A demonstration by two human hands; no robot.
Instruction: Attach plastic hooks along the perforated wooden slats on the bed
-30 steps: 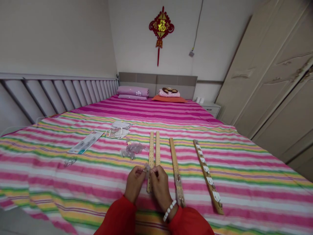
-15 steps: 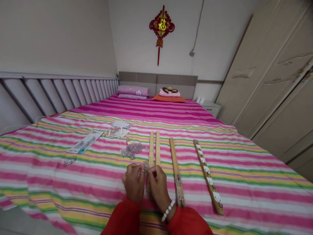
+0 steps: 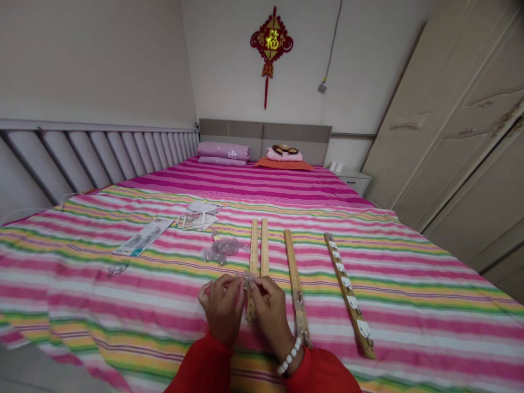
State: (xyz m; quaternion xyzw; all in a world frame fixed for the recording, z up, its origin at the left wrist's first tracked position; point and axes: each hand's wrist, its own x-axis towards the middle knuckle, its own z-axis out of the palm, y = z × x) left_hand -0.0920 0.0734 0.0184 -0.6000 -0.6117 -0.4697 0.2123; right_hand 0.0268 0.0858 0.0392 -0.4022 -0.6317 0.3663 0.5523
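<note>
Both hands meet over a perforated wooden strip (image 3: 254, 245), pinching a small clear adhesive hook (image 3: 246, 279) between the fingertips. My left hand (image 3: 223, 305) grips it from the left, fingers curled. From the right, my right hand (image 3: 270, 305) pinches its other side with thumb and forefinger. Beyond my hands lies a pile of clear hooks (image 3: 225, 248). A second strip (image 3: 265, 245) runs close alongside the first. Farther right, another wooden strip (image 3: 291, 262) carries clear hooks at its near end.
At the right lies a strip with white hooks (image 3: 346, 283) along it. Left are a hook package (image 3: 143, 237), a cluster of metal wire pieces (image 3: 118, 267) and stacked cards (image 3: 200, 215). A striped sheet (image 3: 164, 311) covers the bed; a metal rail (image 3: 102, 155) borders its left side.
My hands have shifted slightly, the right one turning a little outward and lower. The clear hook between my fingertips has tilted. Things lying on the bed have stayed put.
</note>
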